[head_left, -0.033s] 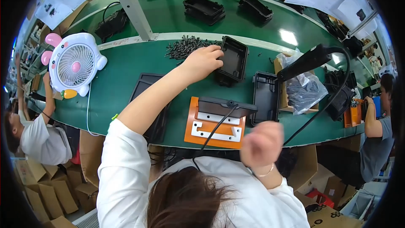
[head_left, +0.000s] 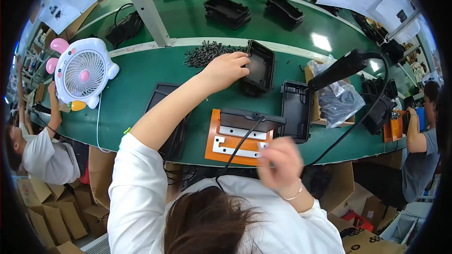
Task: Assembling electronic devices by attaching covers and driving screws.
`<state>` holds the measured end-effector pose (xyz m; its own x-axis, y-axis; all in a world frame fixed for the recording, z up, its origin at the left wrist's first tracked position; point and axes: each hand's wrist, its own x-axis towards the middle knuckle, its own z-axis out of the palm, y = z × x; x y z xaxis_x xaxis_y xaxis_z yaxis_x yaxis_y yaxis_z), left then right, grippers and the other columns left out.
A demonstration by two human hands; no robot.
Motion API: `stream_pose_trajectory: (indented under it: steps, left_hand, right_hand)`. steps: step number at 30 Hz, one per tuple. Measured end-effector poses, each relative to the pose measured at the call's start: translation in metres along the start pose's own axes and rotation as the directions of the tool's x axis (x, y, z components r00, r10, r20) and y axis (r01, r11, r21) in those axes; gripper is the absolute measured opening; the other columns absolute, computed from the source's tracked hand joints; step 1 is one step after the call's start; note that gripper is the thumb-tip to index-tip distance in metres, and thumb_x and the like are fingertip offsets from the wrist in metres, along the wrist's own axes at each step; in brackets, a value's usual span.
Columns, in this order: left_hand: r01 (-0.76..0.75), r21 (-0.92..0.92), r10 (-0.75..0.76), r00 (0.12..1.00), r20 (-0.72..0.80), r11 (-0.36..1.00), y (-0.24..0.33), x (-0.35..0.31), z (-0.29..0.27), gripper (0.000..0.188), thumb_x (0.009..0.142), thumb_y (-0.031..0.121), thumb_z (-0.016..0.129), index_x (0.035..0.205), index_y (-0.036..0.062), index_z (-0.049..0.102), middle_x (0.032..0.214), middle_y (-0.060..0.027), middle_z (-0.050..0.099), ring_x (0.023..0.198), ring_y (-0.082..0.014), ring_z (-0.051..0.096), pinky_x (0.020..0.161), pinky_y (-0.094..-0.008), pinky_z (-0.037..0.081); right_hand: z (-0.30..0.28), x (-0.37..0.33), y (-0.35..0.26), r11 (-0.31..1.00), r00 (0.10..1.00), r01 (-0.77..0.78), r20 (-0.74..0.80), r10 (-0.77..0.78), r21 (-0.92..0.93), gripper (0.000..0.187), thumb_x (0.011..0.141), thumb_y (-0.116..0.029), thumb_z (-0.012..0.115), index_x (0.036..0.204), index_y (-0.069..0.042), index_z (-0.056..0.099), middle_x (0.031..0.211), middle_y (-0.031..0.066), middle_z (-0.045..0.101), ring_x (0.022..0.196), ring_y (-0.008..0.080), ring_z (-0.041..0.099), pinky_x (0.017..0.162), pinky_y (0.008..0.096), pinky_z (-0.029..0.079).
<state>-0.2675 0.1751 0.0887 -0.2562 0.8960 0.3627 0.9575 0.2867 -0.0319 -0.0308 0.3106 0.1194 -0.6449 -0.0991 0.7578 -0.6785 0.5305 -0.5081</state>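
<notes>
My left hand [head_left: 228, 71] reaches across the bench, its fingers curled over the left wall of an open black plastic box [head_left: 260, 68]. That box sits at the far side of my workspace, beside a pile of small black screws [head_left: 205, 53]. Near the bench's front edge my right hand [head_left: 281, 162] is smeared by motion, beside an orange fixture [head_left: 213, 138] with white metal strips. What its fingers hold, if anything, cannot be made out. A dark flat part [head_left: 252, 119] with a cable leans on the fixture. Another open black box [head_left: 295, 113] lies just right of it.
A black handheld power tool [head_left: 336, 71] with a cable hangs over a carton of clear plastic bags [head_left: 341, 103]. Black trays [head_left: 165, 99] lie left of the fixture. A white fan [head_left: 84, 73] stands at left. More black boxes [head_left: 227, 11] sit beyond the rail. Co-workers sit on both sides.
My right hand has moved slightly left, toward the orange fixture. My left hand stays at the box.
</notes>
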Motion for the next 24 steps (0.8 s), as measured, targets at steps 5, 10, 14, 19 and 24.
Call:
stream_pose_trajectory:
  steps: [5, 10, 14, 19, 24]
  left_hand:
    - [-0.011, -0.094, -0.006, 0.984, -0.179, 0.996, 0.008, 0.014, -0.052, 0.018, 0.072, 0.002, 0.059, 0.089, 0.0032, 0.057, 0.101, -0.0104, 0.056, 0.108, -0.0276, 0.050, 0.087, -0.0357, 0.043]
    - [0.209, -0.683, -0.569, 0.741, -0.356, 0.700, 0.067, -0.015, -0.141, 0.015, 0.075, 0.001, 0.060, 0.089, 0.0000, 0.055, 0.084, -0.0107, 0.054, 0.076, -0.0254, 0.054, 0.068, -0.0322, 0.044]
    - [0.224, -0.319, -0.382, 0.684, -0.622, 0.921, 0.144, -0.063, -0.154, 0.024, 0.070, 0.004, 0.064, 0.094, -0.0004, 0.057, 0.092, -0.0100, 0.057, 0.078, -0.0218, 0.056, 0.066, -0.0297, 0.045]
    - [0.010, -0.574, -0.241, 0.914, -0.328, 0.819, 0.205, -0.071, -0.107, 0.042, 0.073, 0.015, 0.065, 0.110, -0.0011, 0.054, 0.110, -0.0146, 0.053, 0.091, -0.0315, 0.056, 0.078, -0.0402, 0.045]
    - [0.010, -0.847, 0.055, 0.997, 0.046, 0.532, 0.161, -0.107, -0.118, 0.040, 0.081, 0.018, 0.060, 0.116, -0.0003, 0.050, 0.115, -0.0181, 0.053, 0.099, -0.0335, 0.054, 0.082, -0.0395, 0.045]
  right_hand:
    - [0.033, 0.011, -0.003, 0.976, 0.903, 0.044, 0.408, -0.131, 0.215, 0.044, 0.075, 0.002, 0.058, 0.118, -0.003, 0.050, 0.120, 0.0207, 0.051, 0.089, 0.0305, 0.061, 0.073, 0.0333, 0.052]
    - [0.012, 0.023, -0.012, 0.514, 0.938, -0.212, 0.026, 0.345, 0.831, 0.083, 0.089, -0.053, 0.041, 0.139, -0.027, -0.019, 0.139, 0.0258, 0.026, 0.098, 0.0313, 0.058, 0.075, 0.0372, 0.052]
    - [0.009, 0.034, -0.027, 0.448, 0.920, -0.309, 0.144, 0.365, 0.839, 0.094, 0.080, -0.064, 0.044, 0.143, -0.018, -0.010, 0.142, 0.0245, 0.021, 0.116, 0.0337, 0.045, 0.090, 0.0414, 0.042]
    - [0.005, 0.031, -0.039, 0.700, 0.968, -0.250, 0.175, 0.179, 0.669, 0.092, 0.070, -0.017, 0.075, 0.139, 0.001, 0.017, 0.128, 0.0289, 0.042, 0.117, 0.0320, 0.047, 0.096, 0.0409, 0.038]
    - [0.004, 0.011, -0.010, 0.985, 0.991, 0.063, 0.104, -0.080, 0.159, 0.068, 0.062, 0.015, 0.062, 0.124, -0.005, 0.045, 0.101, 0.0205, 0.062, 0.089, 0.0371, 0.062, 0.076, 0.0372, 0.049]
